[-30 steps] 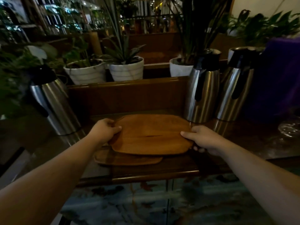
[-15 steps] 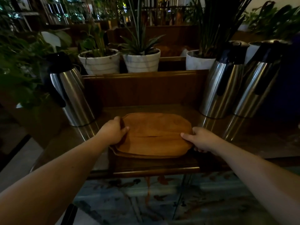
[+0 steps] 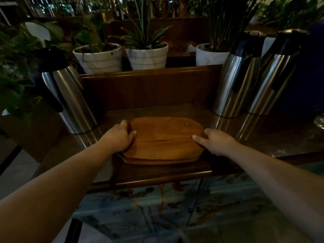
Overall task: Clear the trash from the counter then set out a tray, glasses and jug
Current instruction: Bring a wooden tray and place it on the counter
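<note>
A brown wooden tray (image 3: 164, 137) lies on top of a second tray, whose rim (image 3: 157, 162) shows beneath it, on the dark wooden counter (image 3: 157, 172). My left hand (image 3: 119, 139) grips the top tray's left edge, thumb on its surface. My right hand (image 3: 215, 142) grips its right edge the same way. One steel jug with a black lid and handle (image 3: 66, 95) stands to the left. Two more steel jugs (image 3: 235, 81) (image 3: 273, 79) stand at the right. A glass item (image 3: 320, 121) is partly visible at the far right edge.
A raised wooden ledge (image 3: 150, 86) backs the counter, with white plant pots (image 3: 100, 57) (image 3: 147, 56) (image 3: 210, 54) behind it. Leafy plants crowd the left side. A patterned panel (image 3: 157, 207) fronts the counter below its edge. The scene is dim.
The top tray, earlier offset up and to the right of the lower one, now sits squarely stacked on it. Both hands kept their grip on its edges. The view shifted closer.
</note>
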